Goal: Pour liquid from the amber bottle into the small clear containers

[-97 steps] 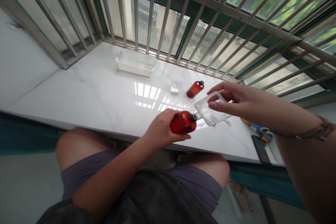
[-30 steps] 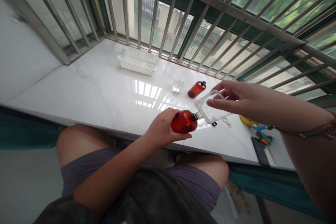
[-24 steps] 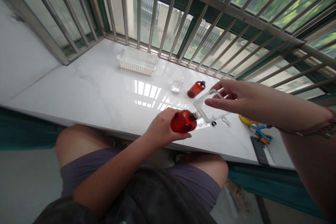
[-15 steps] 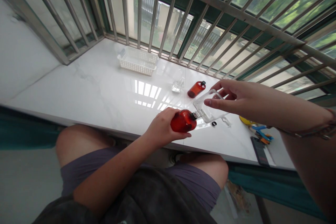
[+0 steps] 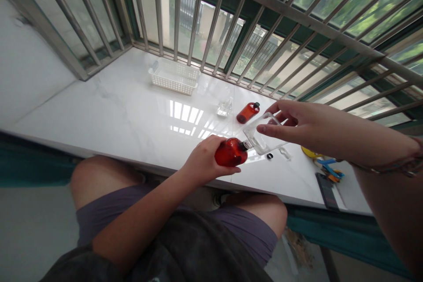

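Note:
My left hand (image 5: 209, 156) is wrapped round a red bottle (image 5: 231, 152), which is tilted with its neck pointing right. That neck meets the edge of a clear square container (image 5: 264, 134); whether it reaches inside, I cannot tell. Thumb and fingers of my right hand (image 5: 282, 121) grip the container by its upper right side. Behind them, a second red bottle (image 5: 247, 113) with a black cap lies or leans on the white counter (image 5: 139, 119). A small black ring-like cap (image 5: 269, 156) rests below the container, beside a small clear piece (image 5: 284, 154).
A white perforated basket (image 5: 175, 80) stands near the window bars (image 5: 201, 22). Between it and the bottles sits a small clear object (image 5: 224, 108). Toward the right are a yellow round item (image 5: 309, 152), blue and orange items (image 5: 330, 169) and a dark phone (image 5: 327, 190).

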### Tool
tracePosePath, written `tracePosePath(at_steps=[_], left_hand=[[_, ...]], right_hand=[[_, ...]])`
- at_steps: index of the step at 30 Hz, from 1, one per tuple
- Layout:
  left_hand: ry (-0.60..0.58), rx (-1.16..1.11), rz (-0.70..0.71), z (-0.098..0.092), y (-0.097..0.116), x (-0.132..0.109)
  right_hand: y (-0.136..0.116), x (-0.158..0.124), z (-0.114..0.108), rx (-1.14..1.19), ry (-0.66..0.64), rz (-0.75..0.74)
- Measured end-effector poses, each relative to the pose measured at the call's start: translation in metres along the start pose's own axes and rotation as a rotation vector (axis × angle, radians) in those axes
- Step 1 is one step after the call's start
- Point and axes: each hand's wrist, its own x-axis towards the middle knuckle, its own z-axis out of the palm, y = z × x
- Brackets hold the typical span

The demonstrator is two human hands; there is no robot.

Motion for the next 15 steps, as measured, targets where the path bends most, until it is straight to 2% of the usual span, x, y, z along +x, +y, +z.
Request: tracePosePath(at_steps=[15], left_hand=[[0.0, -0.008, 0.001, 0.0005, -0.0015, -0.0005]], right_hand=[[-0.0029, 0.0017, -0.0013, -0.055, -0.003, -0.014]])
